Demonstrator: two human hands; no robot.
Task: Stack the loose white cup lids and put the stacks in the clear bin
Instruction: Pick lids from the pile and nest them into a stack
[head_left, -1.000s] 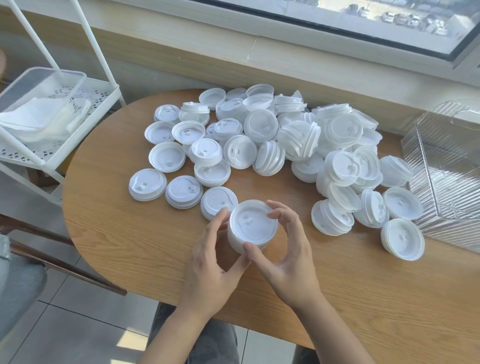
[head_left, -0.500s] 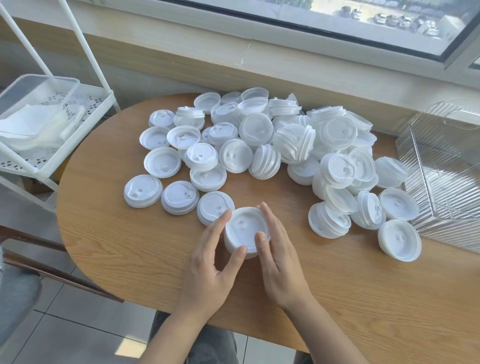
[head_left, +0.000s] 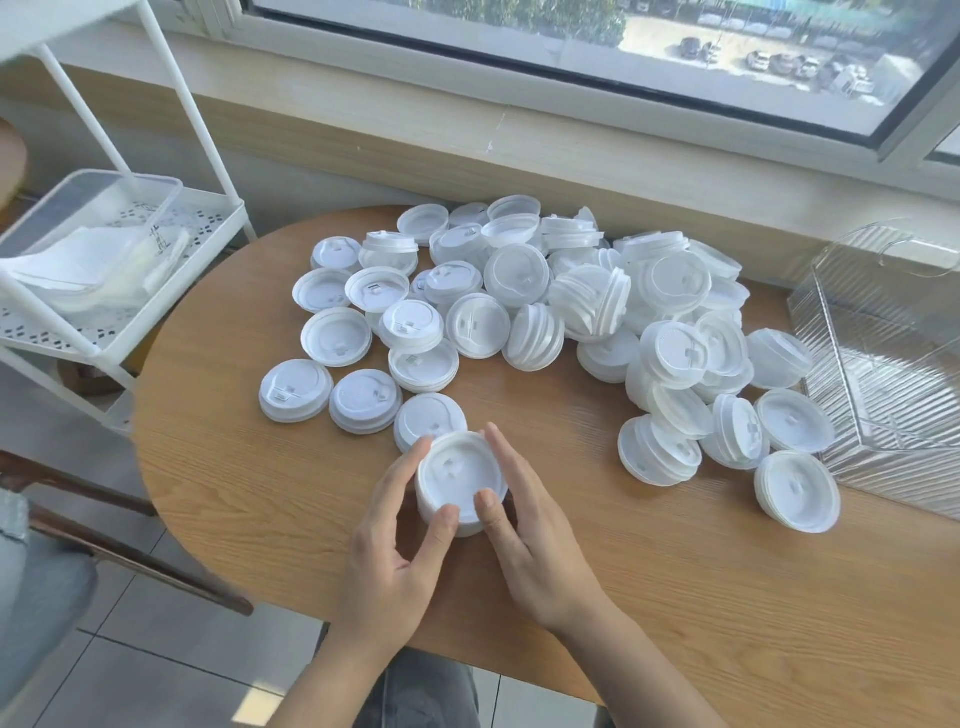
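Note:
A short stack of white cup lids (head_left: 457, 478) stands on the round wooden table (head_left: 701, 597) near its front edge. My left hand (head_left: 395, 561) holds the stack's left side, with its thumb on the near rim. My right hand (head_left: 540, 551) holds the right side, fingers laid along it and thumb on the top lid. Behind lies a wide pile of loose lids and small stacks (head_left: 519, 280). The clear ribbed bin (head_left: 893, 374) lies tipped at the table's right edge, and I see no lids in it.
A white wire cart (head_left: 171, 312) stands left of the table, holding a clear lidded box (head_left: 93, 208) and folded white bags. A dark chair frame (head_left: 114, 525) is at the lower left. A window sill runs behind the table.
The stack has come down from a tilted hold onto the table. My right hand's fingers have straightened along its side, and both thumbs have moved onto the near rim.

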